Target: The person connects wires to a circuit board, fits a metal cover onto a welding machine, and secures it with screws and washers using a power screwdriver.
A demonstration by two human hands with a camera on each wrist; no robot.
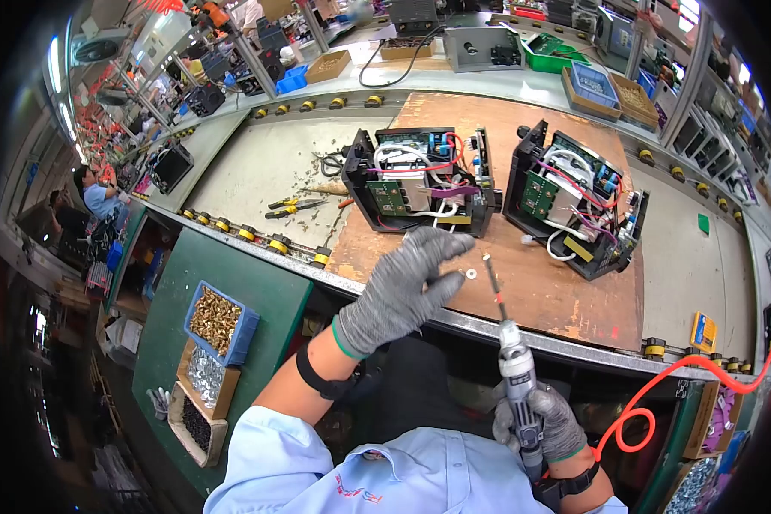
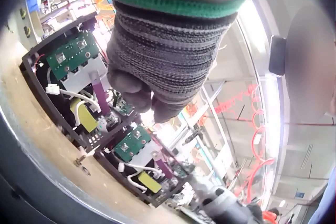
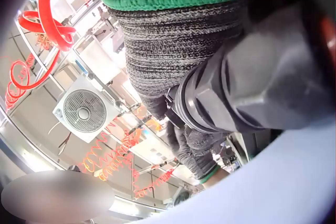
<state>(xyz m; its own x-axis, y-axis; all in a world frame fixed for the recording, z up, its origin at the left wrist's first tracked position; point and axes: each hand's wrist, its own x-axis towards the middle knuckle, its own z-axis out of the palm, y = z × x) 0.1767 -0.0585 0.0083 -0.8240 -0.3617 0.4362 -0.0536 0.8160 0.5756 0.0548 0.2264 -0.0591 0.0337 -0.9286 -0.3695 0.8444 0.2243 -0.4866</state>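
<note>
My gloved left hand (image 1: 400,287) hovers over the front of the wooden board, fingers stretched to the right and thumb apart, just before the left opened black-cased unit (image 1: 420,180). In my gloved right hand (image 1: 557,421) I grip a grey power screwdriver (image 1: 519,377), its long bit pointing away over the board. A small brass-coloured bolt (image 2: 80,160) and a washer (image 2: 86,171) show beside the units in the left wrist view. In the head view a washer (image 1: 470,274) lies left of the bit. A second opened unit (image 1: 574,201) stands to the right, with green circuit board and wires exposed.
An orange hose (image 1: 638,428) curls at right. Yellow-handled pliers (image 1: 293,207) lie left of the board. Lower left, a blue bin of brass-coloured fasteners (image 1: 247,332) and boxes of other hardware stand on a green surface (image 1: 167,317). Rollers line the bench edge.
</note>
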